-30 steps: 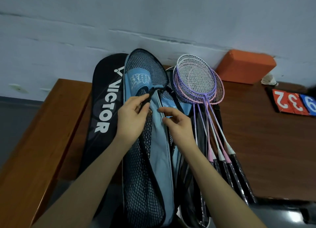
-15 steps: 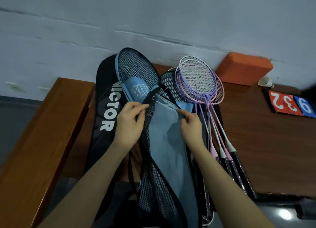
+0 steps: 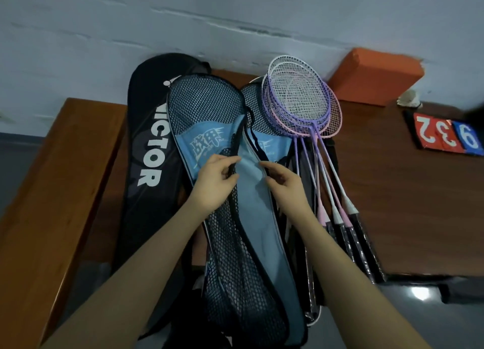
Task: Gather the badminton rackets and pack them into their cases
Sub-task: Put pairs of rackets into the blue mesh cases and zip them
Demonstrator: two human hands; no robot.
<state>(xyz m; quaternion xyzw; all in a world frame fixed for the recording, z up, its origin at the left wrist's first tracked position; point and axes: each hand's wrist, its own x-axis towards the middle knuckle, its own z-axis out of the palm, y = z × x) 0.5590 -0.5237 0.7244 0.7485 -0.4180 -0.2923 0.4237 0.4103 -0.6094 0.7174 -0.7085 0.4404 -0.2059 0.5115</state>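
A light-blue racket case with black mesh panels (image 3: 258,225) lies open down the middle, its two halves spread apart. My left hand (image 3: 214,183) pinches the black edge of the left mesh flap. My right hand (image 3: 284,182) grips the zipper edge of the right half. Several purple and pink rackets (image 3: 301,102) lie stacked just right of the case, heads toward the wall, black grips toward me. A black Victor case (image 3: 146,165) lies under and left of the blue one.
Everything rests on a dark wooden table (image 3: 408,204) against a grey wall. An orange block (image 3: 374,76) sits at the back right, a shuttlecock (image 3: 410,98) beside it, and red and blue number cards (image 3: 445,135) farther right. A wooden bench edge (image 3: 52,204) runs along the left.
The left mesh flap has swung open to the left, showing its printed blue panel. Both hands shifted along the case edges, now close together.
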